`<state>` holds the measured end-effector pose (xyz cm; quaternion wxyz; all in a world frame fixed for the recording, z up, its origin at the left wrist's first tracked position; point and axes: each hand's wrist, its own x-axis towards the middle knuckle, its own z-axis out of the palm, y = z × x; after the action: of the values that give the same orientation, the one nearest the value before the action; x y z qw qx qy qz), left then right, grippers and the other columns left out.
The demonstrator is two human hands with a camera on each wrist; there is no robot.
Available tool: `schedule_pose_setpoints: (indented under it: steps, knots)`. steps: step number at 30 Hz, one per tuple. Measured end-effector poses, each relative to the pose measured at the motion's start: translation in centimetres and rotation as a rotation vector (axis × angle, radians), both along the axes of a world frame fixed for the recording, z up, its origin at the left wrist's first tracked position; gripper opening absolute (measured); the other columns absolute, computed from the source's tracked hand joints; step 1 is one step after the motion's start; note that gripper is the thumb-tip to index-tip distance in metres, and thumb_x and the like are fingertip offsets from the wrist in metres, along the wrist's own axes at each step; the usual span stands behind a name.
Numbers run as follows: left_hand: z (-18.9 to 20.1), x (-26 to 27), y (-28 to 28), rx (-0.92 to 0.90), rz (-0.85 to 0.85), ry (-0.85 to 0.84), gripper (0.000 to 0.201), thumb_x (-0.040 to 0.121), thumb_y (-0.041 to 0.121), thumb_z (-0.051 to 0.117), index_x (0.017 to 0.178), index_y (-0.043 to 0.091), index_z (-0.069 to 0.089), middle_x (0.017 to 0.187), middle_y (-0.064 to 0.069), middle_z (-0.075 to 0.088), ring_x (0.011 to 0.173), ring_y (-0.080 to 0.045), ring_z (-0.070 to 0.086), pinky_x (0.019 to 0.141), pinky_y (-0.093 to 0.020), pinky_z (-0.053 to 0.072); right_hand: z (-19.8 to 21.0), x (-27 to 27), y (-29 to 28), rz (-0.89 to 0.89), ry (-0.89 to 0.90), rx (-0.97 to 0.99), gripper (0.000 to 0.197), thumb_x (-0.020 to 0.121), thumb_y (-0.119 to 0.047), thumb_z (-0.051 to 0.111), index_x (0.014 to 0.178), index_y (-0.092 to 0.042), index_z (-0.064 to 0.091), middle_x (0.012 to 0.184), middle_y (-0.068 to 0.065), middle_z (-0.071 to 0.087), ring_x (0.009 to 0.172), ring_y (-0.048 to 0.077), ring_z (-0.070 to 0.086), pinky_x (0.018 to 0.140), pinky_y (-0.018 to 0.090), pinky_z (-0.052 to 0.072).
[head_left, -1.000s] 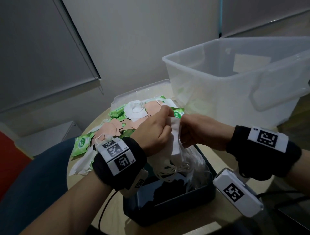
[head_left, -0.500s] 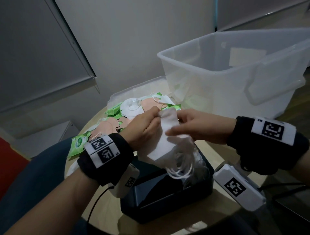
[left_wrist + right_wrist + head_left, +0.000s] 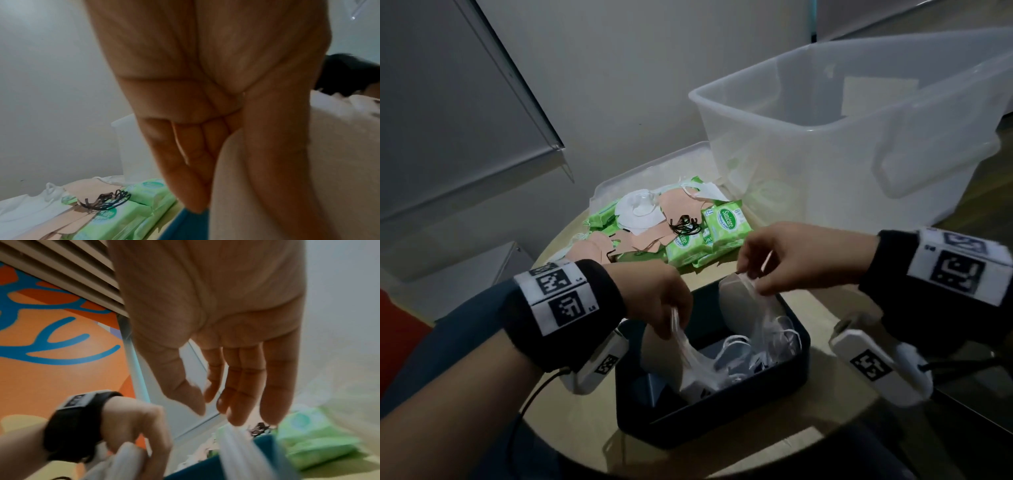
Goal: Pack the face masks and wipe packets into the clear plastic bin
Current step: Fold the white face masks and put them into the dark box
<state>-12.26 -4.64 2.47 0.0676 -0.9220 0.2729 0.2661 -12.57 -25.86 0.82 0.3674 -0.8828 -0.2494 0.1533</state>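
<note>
My left hand [image 3: 671, 322] grips a bundle of white face masks [image 3: 695, 363] with dangling ear loops, low inside a dark box [image 3: 722, 421]. In the left wrist view its fingers [image 3: 185, 162] curl against the white masks [image 3: 339, 162]. My right hand [image 3: 753, 281] hovers over the box's far side, fingers [image 3: 242, 394] nearly straight, tips at the top edge of another white mask [image 3: 739, 308] standing in the box. Green wipe packets [image 3: 726, 222] and peach masks [image 3: 681, 209] lie piled behind. The clear plastic bin [image 3: 808, 164] stands at the back right.
The pile rests on a clear lid [image 3: 619, 181] on the round wooden table [image 3: 842, 411]. A tangle of black ear loops [image 3: 685, 222] lies on the packets. A grey wall is close behind, and the table's edge curves near my left arm.
Both hands held one white mask bundle together above the box. They have since moved apart and down, the left taking its masks into the box, the right hand's fingers straightening.
</note>
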Motion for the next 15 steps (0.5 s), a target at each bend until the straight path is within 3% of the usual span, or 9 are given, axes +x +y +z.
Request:
schedule_pose_setpoints:
  steps: [5, 8, 10, 15]
  knots:
    - [-2.1, 0.6, -2.6, -0.036, -0.008, -0.112, 0.023, 0.077, 0.005, 0.065, 0.099, 0.012, 0.068, 0.095, -0.005, 0.068, 0.077, -0.011, 0.050, 0.068, -0.020, 0.040, -2.3, 1.7, -1.9, -0.176, 0.109, 0.065, 0.020, 0.079, -0.005, 0.069, 0.094, -0.014, 0.060, 0.081, 0.002, 0.062, 0.066, 0.012, 0.055, 0.059, 0.021, 0.048]
    - [-2.7, 1.1, -3.8, -0.076, 0.009, -0.189, 0.020, 0.080, 0.005, 0.062, 0.100, 0.008, 0.066, 0.097, -0.009, 0.068, 0.085, -0.022, 0.057, 0.071, -0.023, 0.045, -3.3, 1.8, -1.7, -0.143, 0.140, 0.088, 0.020, 0.081, -0.011, 0.070, 0.098, -0.013, 0.062, 0.078, -0.001, 0.060, 0.062, 0.008, 0.055, 0.057, 0.020, 0.051]
    - [-2.8, 1.4, -4.3, -0.100, 0.019, -0.242, 0.019, 0.081, 0.006, 0.062, 0.100, 0.006, 0.064, 0.097, -0.010, 0.067, 0.092, -0.024, 0.058, 0.067, -0.021, 0.037, -3.6, 1.9, -1.4, -0.128, 0.111, 0.097, 0.020, 0.079, -0.016, 0.073, 0.096, -0.012, 0.065, 0.077, -0.001, 0.059, 0.057, 0.005, 0.055, 0.056, 0.019, 0.051]
    - [-3.7, 1.3, -5.1, -0.108, 0.057, -0.352, 0.021, 0.081, 0.013, 0.060, 0.101, 0.007, 0.061, 0.101, -0.012, 0.065, 0.097, -0.028, 0.057, 0.070, -0.026, 0.039, -4.3, 2.3, -0.9, -0.108, 0.077, 0.065, 0.007, 0.077, -0.014, 0.074, 0.080, -0.012, 0.068, 0.063, -0.002, 0.059, 0.041, 0.001, 0.051, 0.051, 0.016, 0.047]
